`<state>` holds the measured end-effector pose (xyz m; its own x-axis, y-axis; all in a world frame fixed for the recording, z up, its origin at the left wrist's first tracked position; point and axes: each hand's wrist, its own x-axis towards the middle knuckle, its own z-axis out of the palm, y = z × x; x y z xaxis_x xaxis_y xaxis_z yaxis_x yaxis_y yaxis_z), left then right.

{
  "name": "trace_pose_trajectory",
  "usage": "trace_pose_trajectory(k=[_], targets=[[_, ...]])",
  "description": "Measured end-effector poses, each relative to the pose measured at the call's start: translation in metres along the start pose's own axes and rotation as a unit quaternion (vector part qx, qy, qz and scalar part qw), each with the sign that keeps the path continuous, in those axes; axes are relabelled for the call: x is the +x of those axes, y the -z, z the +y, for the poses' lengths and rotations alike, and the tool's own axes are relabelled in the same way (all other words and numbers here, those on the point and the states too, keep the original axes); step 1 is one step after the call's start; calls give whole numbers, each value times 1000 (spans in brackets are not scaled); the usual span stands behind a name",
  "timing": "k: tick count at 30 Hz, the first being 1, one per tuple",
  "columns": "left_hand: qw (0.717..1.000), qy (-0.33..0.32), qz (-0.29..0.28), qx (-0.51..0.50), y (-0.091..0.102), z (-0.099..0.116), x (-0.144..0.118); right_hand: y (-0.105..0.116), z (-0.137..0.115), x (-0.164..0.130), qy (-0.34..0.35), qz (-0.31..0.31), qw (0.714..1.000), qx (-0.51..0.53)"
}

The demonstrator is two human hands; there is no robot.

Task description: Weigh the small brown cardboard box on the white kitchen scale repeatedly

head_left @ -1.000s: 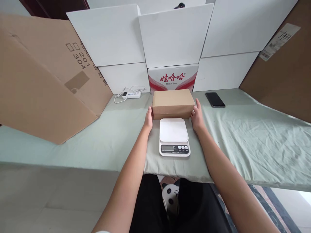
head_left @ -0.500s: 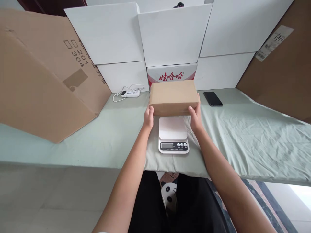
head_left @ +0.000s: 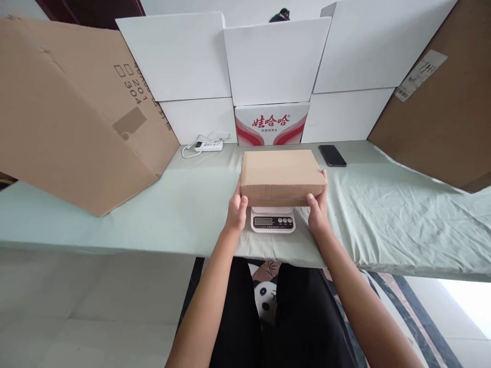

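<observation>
A brown cardboard box (head_left: 283,171) is held level between my two hands over a white digital kitchen scale (head_left: 273,222). My left hand (head_left: 237,207) grips the box's left end, thumb on the front face. At the right end, my right hand (head_left: 318,207) closes on it the same way. The box hides most of the scale's weighing plate; the display and buttons show in front. Whether the box touches the plate I cannot tell. The display looks blank.
A black phone (head_left: 332,155) lies behind the box to the right. A white power strip (head_left: 208,146) with a cable lies back left. White boxes (head_left: 276,61) form a wall behind. Large cardboard panels stand left (head_left: 88,122) and right (head_left: 433,117). A pale green cloth (head_left: 184,204) covers the table.
Both hands have brought the cardboard box nearer to me and lower, so it now covers most of the scale's plate. The camera view has shifted slightly.
</observation>
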<state>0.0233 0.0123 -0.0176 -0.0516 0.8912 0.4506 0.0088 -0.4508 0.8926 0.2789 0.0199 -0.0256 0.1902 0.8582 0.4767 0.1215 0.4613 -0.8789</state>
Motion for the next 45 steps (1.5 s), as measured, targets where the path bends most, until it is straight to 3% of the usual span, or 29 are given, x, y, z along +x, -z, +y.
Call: trace_pose_trajectory(k=[19,23,26,39,45], targets=[[1000,-3,2,18,11,-4,-5,0,0,-3,5,-6,1000,-11],[995,-15,98,32,21,-13,-3,3,6,1,18,35,999,14],[987,-15,156,32,27,-22,0,5,15,7,-14,76,995,70],[994,19,107,19,17,-27,2,3,30,12,-39,77,992,91],[993,24,107,46,10,-23,8,-5,27,15,-73,88,979,167]])
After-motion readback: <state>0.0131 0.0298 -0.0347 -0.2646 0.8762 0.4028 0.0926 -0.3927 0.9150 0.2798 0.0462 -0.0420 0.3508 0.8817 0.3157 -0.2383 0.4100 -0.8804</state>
